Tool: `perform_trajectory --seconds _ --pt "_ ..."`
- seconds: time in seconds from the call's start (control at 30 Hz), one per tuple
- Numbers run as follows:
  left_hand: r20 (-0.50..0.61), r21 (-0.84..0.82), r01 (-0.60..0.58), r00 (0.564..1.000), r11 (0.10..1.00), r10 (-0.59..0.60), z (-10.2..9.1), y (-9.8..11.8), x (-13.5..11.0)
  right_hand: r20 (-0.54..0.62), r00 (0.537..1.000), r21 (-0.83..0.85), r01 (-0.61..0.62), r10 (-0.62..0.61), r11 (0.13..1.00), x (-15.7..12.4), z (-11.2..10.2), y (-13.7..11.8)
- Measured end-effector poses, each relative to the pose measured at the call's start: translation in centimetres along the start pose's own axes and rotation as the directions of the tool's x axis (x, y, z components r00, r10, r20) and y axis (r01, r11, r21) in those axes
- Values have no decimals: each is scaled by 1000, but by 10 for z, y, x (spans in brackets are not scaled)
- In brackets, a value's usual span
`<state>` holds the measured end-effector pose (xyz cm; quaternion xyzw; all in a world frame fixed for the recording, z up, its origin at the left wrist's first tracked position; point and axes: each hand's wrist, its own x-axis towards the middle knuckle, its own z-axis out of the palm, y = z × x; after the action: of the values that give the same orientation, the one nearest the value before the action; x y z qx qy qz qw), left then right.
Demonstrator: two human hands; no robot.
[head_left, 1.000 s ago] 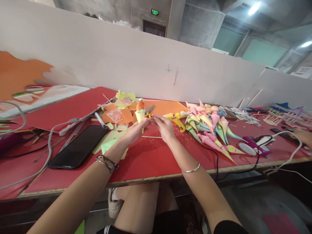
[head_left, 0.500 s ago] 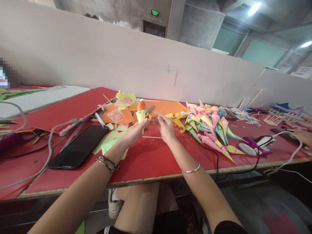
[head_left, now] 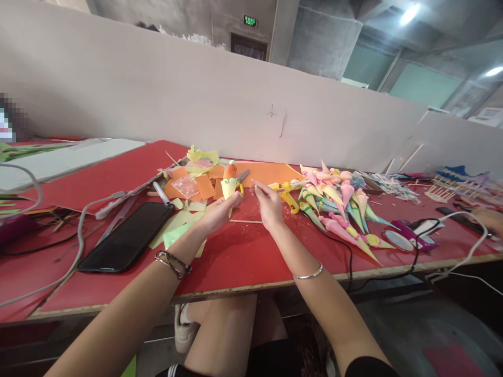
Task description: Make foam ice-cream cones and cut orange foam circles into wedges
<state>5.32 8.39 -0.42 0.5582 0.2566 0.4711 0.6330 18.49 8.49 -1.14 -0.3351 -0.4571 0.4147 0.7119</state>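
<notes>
My left hand (head_left: 220,213) is closed around the lower part of a foam ice cream cone (head_left: 228,187), pale yellow with a green trim and an orange swirl on top. The cone stands upright, its tip hidden by my fingers. To its right my right hand (head_left: 269,205) hovers with fingers apart; I see nothing held in it. Behind the cone lie scissors (head_left: 242,177) with yellow handles. A yellow glue gun (head_left: 288,198) rests on the red table (head_left: 243,256) just right of my right hand.
A heap of finished foam cones (head_left: 338,196) lies on the right, near a purple tape dispenser (head_left: 423,238). On the left are a black phone (head_left: 128,238), a marker (head_left: 161,192) and coloured foam scraps (head_left: 204,187). A black cable (head_left: 349,256) hangs over the edge. Another person's hand (head_left: 487,220) is at far right.
My right hand has moved slightly right, away from the cone, and its fingers have spread. My left hand and the cone have shifted a little to the right.
</notes>
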Motion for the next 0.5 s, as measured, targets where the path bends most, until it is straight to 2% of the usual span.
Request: perform_trajectory --seconds 0.1,0.2,0.3,0.5 --pt "51 39 2 999 999 -4 -2 -3 0 -41 999 52 -30 32 998 -2 2 -4" --pt "90 62 -3 996 998 -3 -3 -6 0 -51 998 15 -20 21 1000 -3 3 -7" --pt "104 77 0 995 997 -8 -3 -7 0 -61 998 -2 14 -14 1000 -3 2 -6" --pt "121 127 11 992 992 -27 0 -3 -2 -45 999 52 -22 24 998 -2 2 -5"
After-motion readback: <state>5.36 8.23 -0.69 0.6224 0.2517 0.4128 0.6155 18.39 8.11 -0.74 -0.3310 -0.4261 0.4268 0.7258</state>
